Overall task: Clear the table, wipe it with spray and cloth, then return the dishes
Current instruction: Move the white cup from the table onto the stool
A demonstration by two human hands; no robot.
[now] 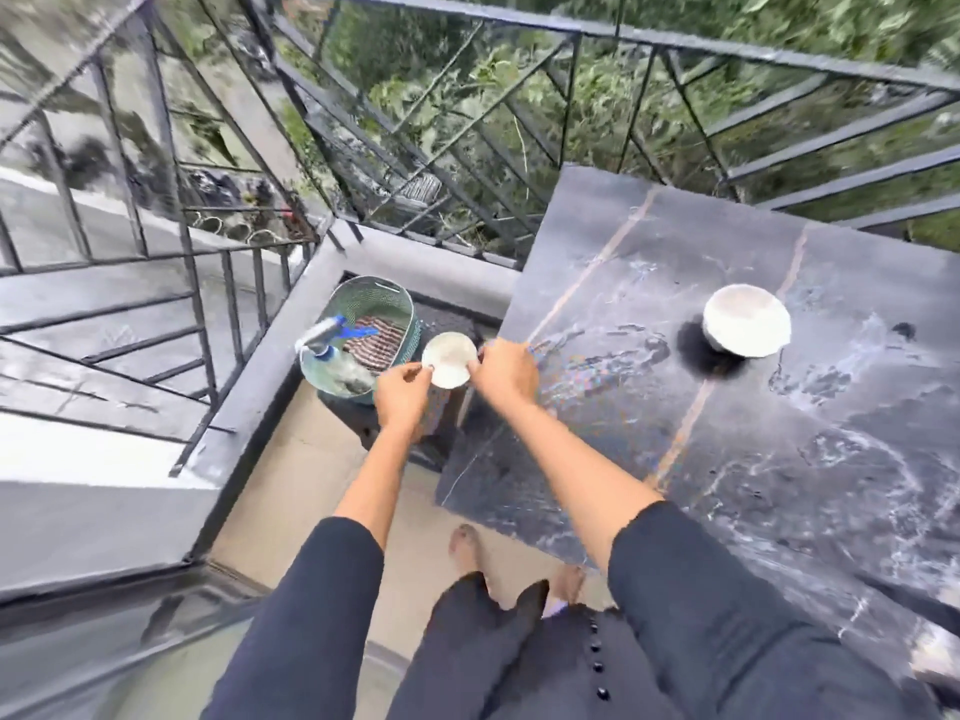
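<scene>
1. Balcony floor [291, 485] of pale tile lies nearest, with the person standing at the near-left corner of a dark marble table [675, 485]. Its top shows pale smears and a wet-looking sheen.
2. Just beyond, both hands hold a small white bowl [449, 358] off the table's left edge. The left hand [400, 394] pinches its left rim and the right hand [506, 374] has fingers curled on its right rim.
3. Left of the bowl a green basket [371, 283] sits on a dark stand, holding the spray bottle [332, 350] and a striped cloth [376, 340].
4. Farther right, a second white bowl [746, 319] stands upright on the table, well apart from the hands.
5. Farthest is a black railing [571, 28] with greenery behind it.
6. Judgement: spray and cloth are stowed and the top looks wiped, so this is likely the return of the dishes, though clearing cannot be ruled out.
7. If so, the next move calls for carrying the bowl right over the edge and setting it down level on bare marble, with both pinches loosening only once it rests.
</scene>
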